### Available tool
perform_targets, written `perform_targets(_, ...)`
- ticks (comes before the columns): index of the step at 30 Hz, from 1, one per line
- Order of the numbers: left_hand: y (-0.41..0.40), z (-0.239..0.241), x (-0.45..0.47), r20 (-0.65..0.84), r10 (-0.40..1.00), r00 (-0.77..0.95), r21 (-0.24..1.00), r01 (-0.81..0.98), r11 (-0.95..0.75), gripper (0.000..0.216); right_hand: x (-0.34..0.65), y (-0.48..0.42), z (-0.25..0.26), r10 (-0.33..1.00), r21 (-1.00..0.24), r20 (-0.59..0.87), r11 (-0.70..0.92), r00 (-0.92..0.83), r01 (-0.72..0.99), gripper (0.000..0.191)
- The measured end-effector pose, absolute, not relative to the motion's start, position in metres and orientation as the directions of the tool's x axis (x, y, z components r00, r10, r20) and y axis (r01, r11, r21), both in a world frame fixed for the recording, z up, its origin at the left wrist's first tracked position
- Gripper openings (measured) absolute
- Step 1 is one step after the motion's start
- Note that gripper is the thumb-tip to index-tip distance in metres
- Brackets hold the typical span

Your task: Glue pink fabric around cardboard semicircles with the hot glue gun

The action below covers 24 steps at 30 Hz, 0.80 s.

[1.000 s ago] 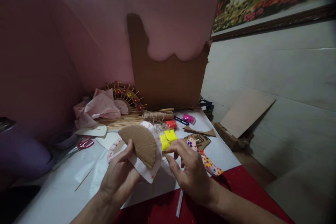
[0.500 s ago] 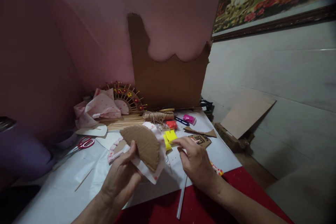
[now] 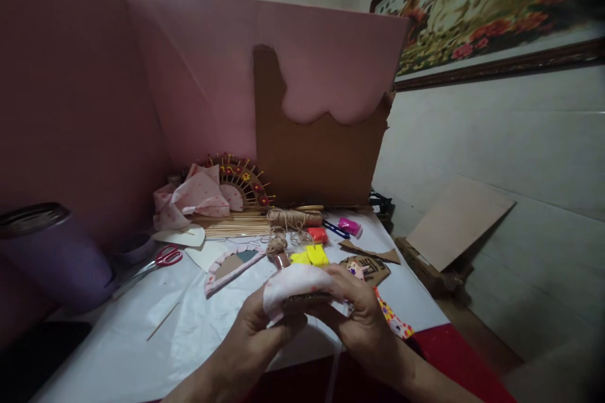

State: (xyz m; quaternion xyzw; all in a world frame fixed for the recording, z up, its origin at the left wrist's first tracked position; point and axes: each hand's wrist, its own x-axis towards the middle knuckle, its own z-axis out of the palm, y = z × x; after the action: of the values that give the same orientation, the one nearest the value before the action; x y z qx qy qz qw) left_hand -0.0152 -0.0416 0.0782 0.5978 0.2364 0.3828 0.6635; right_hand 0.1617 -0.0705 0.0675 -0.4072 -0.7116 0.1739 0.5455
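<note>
Between my two hands is a fan-shaped cardboard piece (image 3: 302, 303), turned so that its edge faces me. White cloth with pinkish-red dots (image 3: 297, 279) lies over its upper side. My left hand (image 3: 258, 334) grips the left end, thumb underneath near the edge. On the right end, my right hand (image 3: 363, 318) has its fingers closed over the cloth and its thumb below. Much of the cardboard is hidden by cloth and fingers. Beyond my left hand, a cardboard segment with a cloth-folded border (image 3: 222, 276) lies on the white table cover (image 3: 189, 340).
Red-handled scissors (image 3: 165, 258) and a thin stick (image 3: 162, 321) lie left. A purple tumbler (image 3: 57, 264) stands at far left. Behind are a decorated fan (image 3: 246, 177), twine (image 3: 295, 219) and yellow packets (image 3: 312, 255). Cardboard scraps (image 3: 371, 271) lie right.
My right hand has come left and taken hold of the cardboard piece with its cloth. The piece has turned from face-on to edge-on. The bordered segment shows more fully. The camera view has shifted.
</note>
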Motion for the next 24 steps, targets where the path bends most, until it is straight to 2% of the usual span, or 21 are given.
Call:
perform_targets(3, -0.036, 0.074, -0.021, 0.121, 0.838, 0.533, 0.961, -0.274, 0.036, 0.028, 0.162, -0.072, 0.068, 0.835, -0.761, 0.536, 0.541, -0.123, 0.357, 0.004)
perform_targets(6, -0.032, 0.077, -0.022, 0.073, 0.898, 0.433, 0.927, -0.362, 0.099, 0.028, 0.162, -0.073, 0.067, 0.929, -0.91, 0.333, 0.362, -0.164, 0.201, 0.002)
perform_targets(9, -0.032, 0.085, -0.018, -0.039, 0.878, 0.476, 0.848, -0.449, 0.281, 0.034, 0.161, -0.072, 0.064, 0.963, -0.978, 0.197, 0.206, -0.184, 0.033, 0.012)
perform_targets(11, -0.033, 0.089, -0.015, -0.092, 0.847, 0.523, 0.791, -0.478, 0.381, 0.042, 0.161, -0.071, 0.061, 0.975, -0.989, 0.148, 0.149, -0.165, -0.008, 0.018)
perform_targets(14, -0.034, 0.093, -0.014, -0.126, 0.838, 0.531, 0.754, -0.498, 0.429, 0.044, 0.161, -0.068, 0.058, 0.985, -0.994, 0.112, 0.11, -0.134, -0.024, 0.02)
perform_targets(16, -0.034, 0.092, -0.014, -0.096, 0.826, 0.555, 0.764, -0.491, 0.419, 0.033, 0.161, -0.067, 0.057, 0.985, -0.993, 0.119, 0.116, -0.125, -0.03, 0.02)
perform_targets(19, -0.032, 0.086, -0.012, -0.043, 0.783, 0.621, 0.806, -0.442, 0.395, 0.031, 0.16, -0.065, 0.057, 0.984, -0.991, 0.13, 0.127, -0.125, -0.031, 0.021)
perform_targets(24, -0.029, 0.073, -0.01, -0.13, 0.8, 0.586, 0.816, -0.395, 0.423, 0.023, 0.161, -0.061, 0.057, 0.977, -0.983, 0.181, 0.184, -0.111, 0.014, 0.026)
